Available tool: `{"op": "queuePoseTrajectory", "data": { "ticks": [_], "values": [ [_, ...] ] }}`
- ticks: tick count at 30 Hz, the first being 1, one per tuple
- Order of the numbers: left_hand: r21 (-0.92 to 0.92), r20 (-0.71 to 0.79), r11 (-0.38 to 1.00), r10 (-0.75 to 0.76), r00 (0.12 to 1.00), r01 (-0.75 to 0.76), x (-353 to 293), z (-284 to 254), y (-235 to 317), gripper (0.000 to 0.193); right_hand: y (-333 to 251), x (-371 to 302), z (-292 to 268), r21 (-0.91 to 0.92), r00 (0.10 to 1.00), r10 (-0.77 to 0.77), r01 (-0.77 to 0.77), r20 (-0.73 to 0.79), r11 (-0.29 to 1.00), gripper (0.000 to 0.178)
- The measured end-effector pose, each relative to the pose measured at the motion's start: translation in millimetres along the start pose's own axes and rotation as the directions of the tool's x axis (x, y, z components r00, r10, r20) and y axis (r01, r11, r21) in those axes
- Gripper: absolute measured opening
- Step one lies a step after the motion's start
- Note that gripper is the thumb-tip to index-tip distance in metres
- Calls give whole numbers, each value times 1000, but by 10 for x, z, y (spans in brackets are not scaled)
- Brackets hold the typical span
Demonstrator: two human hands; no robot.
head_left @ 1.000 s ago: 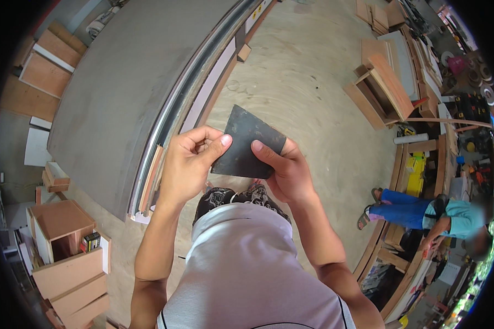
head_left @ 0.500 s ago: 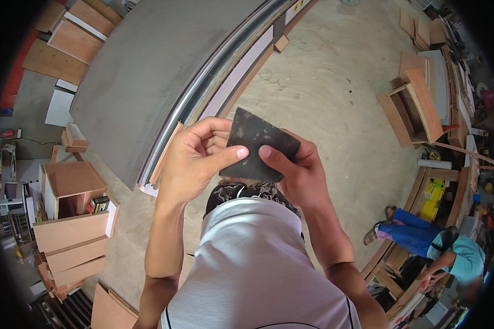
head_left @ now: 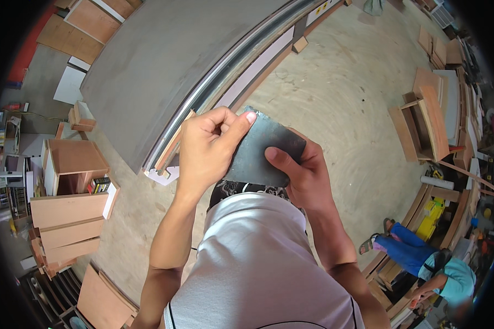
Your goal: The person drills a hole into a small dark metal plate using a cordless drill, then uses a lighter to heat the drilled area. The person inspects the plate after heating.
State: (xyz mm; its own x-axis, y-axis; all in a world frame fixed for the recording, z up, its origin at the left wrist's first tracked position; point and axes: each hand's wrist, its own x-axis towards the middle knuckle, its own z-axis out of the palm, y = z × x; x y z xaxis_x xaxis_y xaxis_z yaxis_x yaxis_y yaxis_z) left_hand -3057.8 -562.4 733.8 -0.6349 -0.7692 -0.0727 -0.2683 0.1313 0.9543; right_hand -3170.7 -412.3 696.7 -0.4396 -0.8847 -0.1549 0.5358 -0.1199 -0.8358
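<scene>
A thin, dark grey, roughly square sheet is held up in front of my waist, its face toward me and catching a faint sheen. I cannot tell its material. My left hand pinches its upper left corner, thumb on the face and fingers curled behind. At the sheet's right side, my right hand grips the edge with the thumb lying across the face. The right fingers are mostly hidden behind the sheet.
A large grey panel with a metal-edged side lies ahead to the left. Wooden cabinets and drawers stand at left. An open wooden box is at right. A person in a teal shirt bends at lower right beside timber.
My left thumb has moved from the sheet's left middle up to its top corner. The face toward me now looks smoother and shinier than the spotted one before. My view has shifted slightly.
</scene>
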Motion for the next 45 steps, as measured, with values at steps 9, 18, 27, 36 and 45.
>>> {"op": "queuePoseTrajectory", "data": {
  "ticks": [9,18,27,36,45],
  "values": [
    [-164,215,968,-155,964,192,-265,-243,101,13,15,40,18,161,979,-137,162,-152,974,20],
    [-129,72,991,41,997,-31,-442,-176,96,9,-143,-39,-11,89,962,-229,244,-148,966,20],
    [386,31,827,432,902,-409,-337,36,173,8,-238,-94,-78,-126,940,-303,285,-155,950,29],
    [416,-117,828,460,880,-377,-160,339,13,25,-175,-149,-49,-348,820,-516,421,-250,838,29],
    [206,-18,943,271,962,-262,-115,226,162,14,-243,-57,-150,-368,793,-552,448,-256,815,28]
  ]
}}
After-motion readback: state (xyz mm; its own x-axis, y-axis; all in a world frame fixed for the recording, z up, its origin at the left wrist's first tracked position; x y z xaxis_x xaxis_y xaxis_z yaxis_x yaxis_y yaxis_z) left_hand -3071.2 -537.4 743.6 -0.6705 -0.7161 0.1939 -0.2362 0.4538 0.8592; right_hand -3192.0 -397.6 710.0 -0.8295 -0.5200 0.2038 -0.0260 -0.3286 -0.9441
